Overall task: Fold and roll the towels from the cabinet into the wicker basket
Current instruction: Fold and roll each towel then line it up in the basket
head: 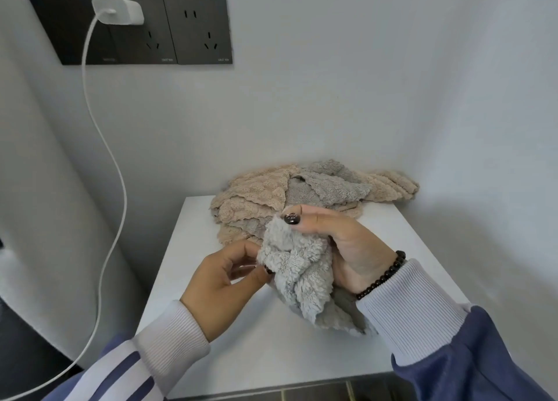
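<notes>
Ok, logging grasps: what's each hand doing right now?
Left hand: pinches the grey towel at its edge.
Right hand: grips the same towel.

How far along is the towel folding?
Early, it seems. Done: towels are out, heaped in a pile on the white top; none looks folded or rolled. In hand: a crumpled grey towel, held by the left hand and right hand. Left: folding, rolling and basketing all of them; no basket is in view.

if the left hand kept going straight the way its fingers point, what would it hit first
The grey towel that the left hand already pinches at its edge; beyond it, probably the right hand, though depth is unclear.
</notes>
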A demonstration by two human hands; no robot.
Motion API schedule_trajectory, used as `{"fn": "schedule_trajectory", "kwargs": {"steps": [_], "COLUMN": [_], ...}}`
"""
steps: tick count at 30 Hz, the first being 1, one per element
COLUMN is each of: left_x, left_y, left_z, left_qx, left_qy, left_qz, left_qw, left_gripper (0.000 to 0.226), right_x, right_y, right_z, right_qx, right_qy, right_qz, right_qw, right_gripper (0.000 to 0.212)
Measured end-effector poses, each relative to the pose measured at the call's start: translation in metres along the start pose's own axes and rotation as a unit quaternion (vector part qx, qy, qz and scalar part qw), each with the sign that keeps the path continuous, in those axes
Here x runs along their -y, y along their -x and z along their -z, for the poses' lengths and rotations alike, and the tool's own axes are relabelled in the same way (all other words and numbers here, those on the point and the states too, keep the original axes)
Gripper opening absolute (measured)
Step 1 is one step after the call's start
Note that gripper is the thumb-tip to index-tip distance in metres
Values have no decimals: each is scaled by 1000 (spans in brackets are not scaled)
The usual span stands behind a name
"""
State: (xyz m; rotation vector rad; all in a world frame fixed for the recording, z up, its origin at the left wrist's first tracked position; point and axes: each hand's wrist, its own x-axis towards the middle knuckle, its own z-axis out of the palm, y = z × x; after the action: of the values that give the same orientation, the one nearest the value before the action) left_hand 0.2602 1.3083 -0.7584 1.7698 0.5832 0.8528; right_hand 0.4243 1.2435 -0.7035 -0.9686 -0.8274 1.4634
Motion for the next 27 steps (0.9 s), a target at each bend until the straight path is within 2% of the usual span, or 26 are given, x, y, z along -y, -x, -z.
{"fn": "schedule_trajectory", "kwargs": {"steps": [4,9,10,13,16,17,20,21,23,25,27], "left_x": [-9,-22,-26,-37,-43,-46,-53,-52,-51,-48,-56], "left_y": [8,16,19,30,43,48,59,61,66,67,75], "left_z": [6,9,7,1,8,12,23,28,37,48,50], "left_qx": [-34,-3,-3,-12,27,46,52,44,29,21,31], "left_qy": [20,78,77,49,23,2,-6,-1,2,22,95], "left_qz": [6,29,34,63,105,102,106,109,95,91,100], "left_qw": [999,996,996,997,994,994,993,993,995,995,990], "left_gripper": [15,21,24,48,63,61,40,39,46,58,71], "right_x": [-3,-8,-8,0,10,13,16,17,20,20,20], "right_y": [7,10,11,22,37,43,56,60,70,76,81], "right_z": [-11,-19,-20,-17,-6,-5,-1,0,0,3,3], "right_qx": [27,-29,-26,-37,-46,-53,-148,-171,-176,-156,-128], "right_qy": [42,48,47,40,47,79,205,221,230,235,232], "right_qz": [-16,-22,-15,14,38,45,82,93,106,111,104], "right_qw": [999,998,998,998,997,994,964,956,951,953,959], "right_gripper": [34,49,46,20,19,28,92,94,68,60,45]}}
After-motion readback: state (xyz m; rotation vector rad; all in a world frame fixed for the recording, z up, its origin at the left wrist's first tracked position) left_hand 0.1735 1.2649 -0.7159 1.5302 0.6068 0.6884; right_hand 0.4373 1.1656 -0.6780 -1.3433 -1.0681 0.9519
